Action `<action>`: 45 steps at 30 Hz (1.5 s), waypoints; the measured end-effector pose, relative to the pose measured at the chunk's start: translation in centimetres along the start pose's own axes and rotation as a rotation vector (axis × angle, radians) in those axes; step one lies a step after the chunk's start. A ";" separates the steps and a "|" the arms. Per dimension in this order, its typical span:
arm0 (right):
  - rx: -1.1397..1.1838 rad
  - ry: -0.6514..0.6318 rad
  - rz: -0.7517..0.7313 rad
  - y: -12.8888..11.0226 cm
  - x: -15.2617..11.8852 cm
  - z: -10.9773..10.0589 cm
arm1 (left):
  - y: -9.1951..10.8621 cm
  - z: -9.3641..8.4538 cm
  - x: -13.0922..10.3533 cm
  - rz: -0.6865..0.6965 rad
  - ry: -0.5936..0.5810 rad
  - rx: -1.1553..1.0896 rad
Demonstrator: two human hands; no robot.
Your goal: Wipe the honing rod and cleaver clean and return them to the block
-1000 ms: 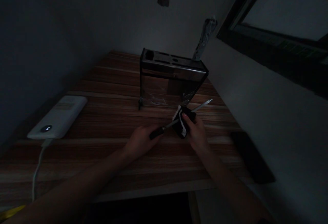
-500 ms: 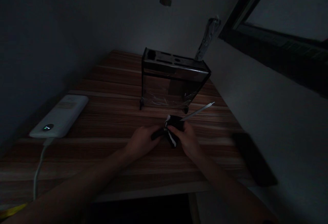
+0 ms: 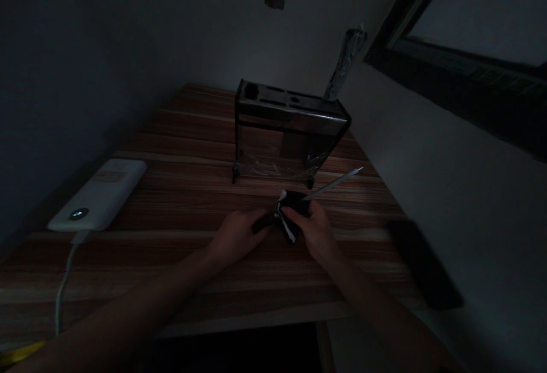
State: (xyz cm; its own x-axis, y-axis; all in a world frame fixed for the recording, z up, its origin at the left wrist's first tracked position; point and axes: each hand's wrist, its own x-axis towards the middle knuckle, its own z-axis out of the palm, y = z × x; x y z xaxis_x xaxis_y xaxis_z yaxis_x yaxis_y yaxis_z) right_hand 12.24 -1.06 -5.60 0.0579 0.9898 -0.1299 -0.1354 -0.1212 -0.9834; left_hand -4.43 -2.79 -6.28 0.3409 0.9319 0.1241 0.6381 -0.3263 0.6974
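Note:
My left hand (image 3: 239,233) is closed on a dark handle (image 3: 264,222) that points toward a black cloth (image 3: 294,202) with a white edge. The fingers of my right hand (image 3: 314,228) pinch the cloth, thumb on top. The cloth wraps around something between the hands; the dim light hides what is inside. A thin pale metal blade or rod (image 3: 335,184) sticks out of the cloth to the upper right, its tip free in the air above the wood-grain table (image 3: 188,191).
Behind the hands stands a knife rack (image 3: 273,145) with a plastic-wrapped handle (image 3: 346,62) rising from it. A white power bank (image 3: 102,193) with a cable (image 3: 64,287) lies at left, and a dark flat object (image 3: 423,265) at the right edge.
The metal blade or rod has shifted slightly to the right and up, with more of its tip extending. Cloth and right hand have moved a little to the right.

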 end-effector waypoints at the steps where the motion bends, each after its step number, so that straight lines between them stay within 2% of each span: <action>1: 0.018 0.003 -0.001 -0.1 0.0 0.0 | 0.0 0.0 0.0 -0.001 0.001 0.000; 13: 0.160 0.046 -0.053 -1.1 1.2 -1.3 | 0.1 0.0 0.1 -0.028 0.008 -0.009; 21: 0.241 0.194 -0.115 -2.6 2.3 -2.6 | 0.1 0.0 -0.1 -0.032 0.002 -0.015; 28: 0.286 0.378 -0.219 -3.8 3.4 -4.5 | 0.3 -0.2 -0.2 -0.003 -0.022 -0.018; 34: 0.291 0.460 -0.329 -4.2 4.1 -5.9 | 0.5 -0.2 -0.2 0.008 -0.038 0.008; 41: 0.304 0.475 -0.442 -4.6 4.4 -6.4 | 0.3 -0.1 -0.2 0.033 -0.040 0.024; 45: 0.323 0.482 -0.436 -4.7 4.5 -6.5 | 0.2 0.0 -0.3 0.032 -0.043 0.040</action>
State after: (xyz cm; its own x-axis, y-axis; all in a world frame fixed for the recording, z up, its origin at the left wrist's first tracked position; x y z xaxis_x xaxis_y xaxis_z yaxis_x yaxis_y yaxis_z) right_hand 19.56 3.43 -2.43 0.5927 0.7912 0.1507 -0.2815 0.3788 -0.8816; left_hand -4.40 -3.09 -6.14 0.3902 0.9135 0.1151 0.6530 -0.3627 0.6649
